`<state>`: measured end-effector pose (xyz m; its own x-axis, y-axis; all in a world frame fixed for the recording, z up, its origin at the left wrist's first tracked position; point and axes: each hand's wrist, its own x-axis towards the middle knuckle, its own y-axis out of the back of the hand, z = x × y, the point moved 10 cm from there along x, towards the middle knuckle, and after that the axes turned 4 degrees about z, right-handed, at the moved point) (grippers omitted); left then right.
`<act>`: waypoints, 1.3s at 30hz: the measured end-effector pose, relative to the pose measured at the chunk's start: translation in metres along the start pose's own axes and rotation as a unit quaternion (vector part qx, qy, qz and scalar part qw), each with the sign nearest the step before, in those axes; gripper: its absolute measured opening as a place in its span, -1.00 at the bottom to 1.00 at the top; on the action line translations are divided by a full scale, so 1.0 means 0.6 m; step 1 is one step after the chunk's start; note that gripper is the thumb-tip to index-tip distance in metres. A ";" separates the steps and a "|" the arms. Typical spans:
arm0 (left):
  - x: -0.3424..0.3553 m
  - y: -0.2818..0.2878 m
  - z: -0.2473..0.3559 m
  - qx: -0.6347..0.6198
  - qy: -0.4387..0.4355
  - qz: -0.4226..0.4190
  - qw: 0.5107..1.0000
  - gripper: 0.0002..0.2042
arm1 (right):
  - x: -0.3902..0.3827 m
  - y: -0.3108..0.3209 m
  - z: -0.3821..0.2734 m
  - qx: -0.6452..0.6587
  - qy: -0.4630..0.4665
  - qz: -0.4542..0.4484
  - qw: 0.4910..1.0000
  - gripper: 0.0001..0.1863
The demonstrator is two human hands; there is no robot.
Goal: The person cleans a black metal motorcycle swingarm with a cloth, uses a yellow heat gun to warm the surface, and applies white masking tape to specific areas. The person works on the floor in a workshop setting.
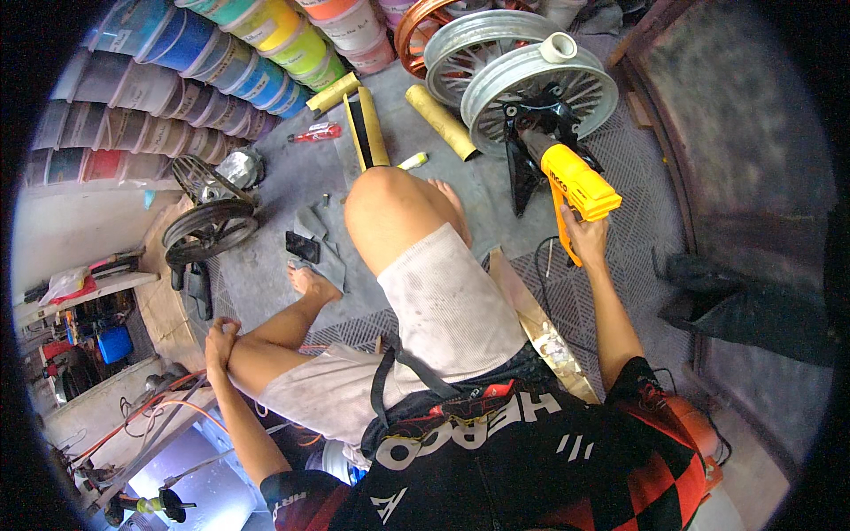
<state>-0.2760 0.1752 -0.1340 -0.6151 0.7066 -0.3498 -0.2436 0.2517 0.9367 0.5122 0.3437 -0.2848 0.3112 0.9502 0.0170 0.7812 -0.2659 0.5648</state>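
Resting on the bent left knee [246, 356], the person's left hand [220, 343] has its fingers loosely curled — from where I stand, I can't tell whether the tips meet. The right hand [584, 234] is clamped on a yellow plastic heat gun [580, 183], held out to the person's right. Just beyond the left foot [313, 283], a black rectangular phone [303, 246] lies on a crumpled grey cloth [333, 257]. The heat gun points at a black, angular bracket-like part [524, 168] near a silver spoked wheel [518, 86] — whether gun and part touch, I can't make out. Left of that wheel, a yellow tube [443, 122] lies on the grey floor [274, 208]. Farther off come a second silver spoked wheel [452, 60] and an orange metal wheel [409, 42], with stacked round plastic tubs [266, 31] of many colours to the far left.
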 end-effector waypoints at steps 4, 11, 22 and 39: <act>-0.001 -0.001 -0.001 -0.010 0.001 0.000 1.000 -0.66 | 0.000 0.002 -0.030 -0.019 0.040 0.008 0.999 -0.57; -0.003 0.005 0.010 -0.004 -0.003 0.006 1.000 -0.68 | -0.002 0.004 -0.050 0.013 0.082 0.043 0.996 -0.58; -0.006 0.005 0.007 0.010 -0.001 0.004 1.000 -0.65 | 0.002 -0.005 -0.030 0.012 0.046 0.033 0.998 -0.57; -0.007 0.006 0.012 0.010 0.012 -0.008 1.000 -0.62 | -0.003 -0.022 -0.013 0.038 0.043 0.064 0.996 -0.58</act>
<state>-0.2689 0.1775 -0.1291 -0.6296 0.6858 -0.3651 -0.2387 0.2764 0.9309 0.4972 0.3468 -0.2861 0.3661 0.9172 0.1573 0.7777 -0.3944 0.4895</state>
